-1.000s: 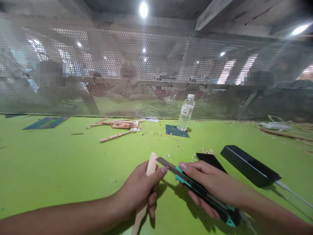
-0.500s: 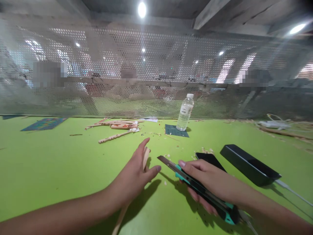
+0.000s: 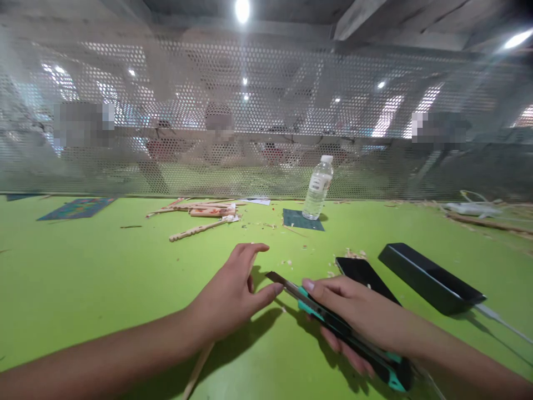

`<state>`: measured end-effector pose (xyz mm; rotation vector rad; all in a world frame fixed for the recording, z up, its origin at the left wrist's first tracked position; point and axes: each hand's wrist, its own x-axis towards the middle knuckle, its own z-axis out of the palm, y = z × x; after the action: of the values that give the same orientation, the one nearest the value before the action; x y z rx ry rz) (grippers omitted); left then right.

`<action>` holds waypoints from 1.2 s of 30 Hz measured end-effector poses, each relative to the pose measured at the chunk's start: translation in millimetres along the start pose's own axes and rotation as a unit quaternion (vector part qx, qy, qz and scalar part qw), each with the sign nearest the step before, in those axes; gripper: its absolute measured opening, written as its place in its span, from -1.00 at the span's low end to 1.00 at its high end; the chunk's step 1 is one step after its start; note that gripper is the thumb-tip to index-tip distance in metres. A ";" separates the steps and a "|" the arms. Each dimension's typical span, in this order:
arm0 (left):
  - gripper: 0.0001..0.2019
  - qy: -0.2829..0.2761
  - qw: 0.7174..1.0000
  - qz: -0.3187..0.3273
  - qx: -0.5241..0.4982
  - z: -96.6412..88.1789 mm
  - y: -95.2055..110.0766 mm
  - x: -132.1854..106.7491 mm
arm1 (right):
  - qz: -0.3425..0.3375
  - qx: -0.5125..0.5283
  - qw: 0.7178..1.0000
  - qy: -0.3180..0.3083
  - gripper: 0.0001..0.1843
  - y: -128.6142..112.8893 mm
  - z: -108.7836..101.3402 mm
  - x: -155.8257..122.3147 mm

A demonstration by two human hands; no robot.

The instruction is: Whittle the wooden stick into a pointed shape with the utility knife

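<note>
My left hand [image 3: 233,294] is in the middle, its thumb and index finger stretched apart. A thin pale wooden stick [image 3: 199,371] runs under the palm, its lower end coming out below the wrist; the lower fingers, mostly hidden, hold it. My right hand [image 3: 350,311] is closed around a black and teal utility knife [image 3: 320,312]. The knife's blade [image 3: 280,278] is out and points to the upper left, close by the left thumb tip. Beyond the right hand lies a black phone [image 3: 366,273], partly covered by it.
A black box-shaped device [image 3: 431,278] with a white cable sits at right. Farther back stand a water bottle [image 3: 318,189] on a dark sheet [image 3: 295,219], carved sticks [image 3: 200,228] and a patterned sheet [image 3: 79,208]. Wood shavings [image 3: 353,254] lie about. A perforated screen [image 3: 250,150] borders the green table [image 3: 104,283].
My left index finger has bent over toward the right, and the stick's upper end has gone out of sight behind the hand. The knife blade and left thumb are closer together.
</note>
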<state>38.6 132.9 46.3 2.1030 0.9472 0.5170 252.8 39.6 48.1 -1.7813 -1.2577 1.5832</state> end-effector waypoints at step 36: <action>-0.57 0.043 0.999 0.015 -0.023 5.2 -13.3 -0.3 | -0.137 -0.305 0.916 0.221 -0.53 0.5 -20.1 1.3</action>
<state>35.6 136.0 32.7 2.0698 0.9437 0.6437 271.7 45.2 52.0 -2.0354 -1.7779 0.6017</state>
